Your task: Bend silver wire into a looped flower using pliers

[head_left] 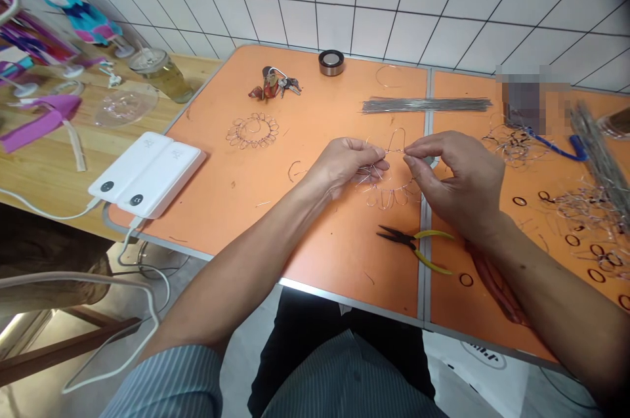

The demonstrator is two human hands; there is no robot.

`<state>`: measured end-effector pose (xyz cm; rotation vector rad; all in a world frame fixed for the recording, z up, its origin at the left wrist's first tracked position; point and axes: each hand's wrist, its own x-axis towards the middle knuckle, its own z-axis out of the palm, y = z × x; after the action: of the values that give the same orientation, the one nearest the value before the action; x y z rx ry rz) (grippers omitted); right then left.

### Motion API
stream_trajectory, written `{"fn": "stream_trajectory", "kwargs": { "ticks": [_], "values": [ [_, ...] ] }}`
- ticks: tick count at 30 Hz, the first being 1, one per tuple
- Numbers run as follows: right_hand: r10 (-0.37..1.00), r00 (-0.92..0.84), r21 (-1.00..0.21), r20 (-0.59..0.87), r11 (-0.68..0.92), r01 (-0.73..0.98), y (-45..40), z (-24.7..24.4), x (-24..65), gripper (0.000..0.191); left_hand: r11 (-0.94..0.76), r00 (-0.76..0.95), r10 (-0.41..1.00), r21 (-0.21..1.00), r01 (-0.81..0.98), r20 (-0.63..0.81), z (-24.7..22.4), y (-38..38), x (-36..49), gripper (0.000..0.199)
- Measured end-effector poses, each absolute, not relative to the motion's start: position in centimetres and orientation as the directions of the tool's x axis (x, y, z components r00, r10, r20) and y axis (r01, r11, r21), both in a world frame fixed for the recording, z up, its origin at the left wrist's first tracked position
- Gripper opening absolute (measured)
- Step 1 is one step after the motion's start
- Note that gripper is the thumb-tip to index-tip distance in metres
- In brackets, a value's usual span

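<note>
Between my two hands hangs a thin wire ring with looped edges point(392, 198), just above the orange table point(315, 241). My left hand point(352, 162) pinches the ring's upper left side, with loose wire ends poking out around the fingers. The thumb and forefinger of my right hand point(455, 175) are closed on the ring's upper right, beside a tall wire loop point(396, 140). Below my right hand lie yellow-handled pliers point(413, 244) with dark jaws. A similar looped wire ring point(253, 130) rests on the table to the left.
A bundle of straight wires point(428, 105), a roll of tape point(331, 63) and keys point(278, 84) lie toward the wall. Red-handled pliers point(497, 283) are partly under my right forearm. Tangled wire point(585, 208) covers the right. Two white power banks point(147, 172) sit at the left edge.
</note>
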<state>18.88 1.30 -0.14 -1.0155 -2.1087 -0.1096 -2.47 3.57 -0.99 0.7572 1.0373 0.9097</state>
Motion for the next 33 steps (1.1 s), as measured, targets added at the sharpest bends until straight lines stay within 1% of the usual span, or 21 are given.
{"fn": "stream_trajectory", "kwargs": {
  "ticks": [8,15,19,21,23,24,27,28,30,33],
  "values": [
    [0.669,-0.383,-0.237,0.637,0.643,0.729,1.2,-0.3,18.9,0.019,0.425,0.224,0.9,0.867,-0.261,-0.374,-1.2,3.6,-2.5,0.029],
    [0.595,-0.37,-0.235,0.714,0.701,0.674,1.5,-0.5,18.9,0.015,0.419,0.234,0.9,0.875,-0.242,-0.366,-1.2,3.5,-2.6,0.029],
    [0.554,-0.395,-0.2,0.733,0.731,0.653,2.0,-1.1,18.9,0.014,0.42,0.228,0.901,0.873,-0.247,-0.369,-1.0,3.3,-2.4,0.027],
    [0.534,-0.367,-0.209,0.762,0.739,0.641,2.0,-1.3,18.7,0.015,0.427,0.222,0.899,0.872,-0.24,-0.378,-0.8,3.2,-2.2,0.028],
    [0.539,-0.316,-0.253,0.781,0.735,0.629,1.8,-1.1,18.4,0.015,0.435,0.221,0.894,0.872,-0.225,-0.389,-0.7,3.1,-2.1,0.028],
    [0.564,-0.284,-0.29,0.776,0.717,0.634,1.5,-0.8,18.2,0.014,0.438,0.22,0.893,0.872,-0.218,-0.393,-0.7,3.1,-2.0,0.028],
    [0.665,-0.131,-0.426,0.735,0.603,0.674,0.7,0.7,17.7,0.013,0.438,0.224,0.892,0.875,-0.208,-0.393,-0.8,3.0,-2.0,0.027],
    [0.668,-0.065,-0.466,0.742,0.582,0.666,0.5,1.3,17.6,0.013,0.436,0.227,0.892,0.876,-0.207,-0.391,-0.8,3.0,-2.0,0.028],
    [0.684,0.008,-0.552,0.729,0.582,0.597,0.5,2.4,17.7,0.013,0.434,0.237,0.892,0.878,-0.203,-0.386,-1.0,3.0,-2.0,0.027],
    [0.708,0.038,-0.615,0.705,0.585,0.528,1.2,3.6,18.4,0.021,0.434,0.242,0.89,0.879,-0.195,-0.386,-1.1,3.0,-2.0,0.027]
  ]
}}
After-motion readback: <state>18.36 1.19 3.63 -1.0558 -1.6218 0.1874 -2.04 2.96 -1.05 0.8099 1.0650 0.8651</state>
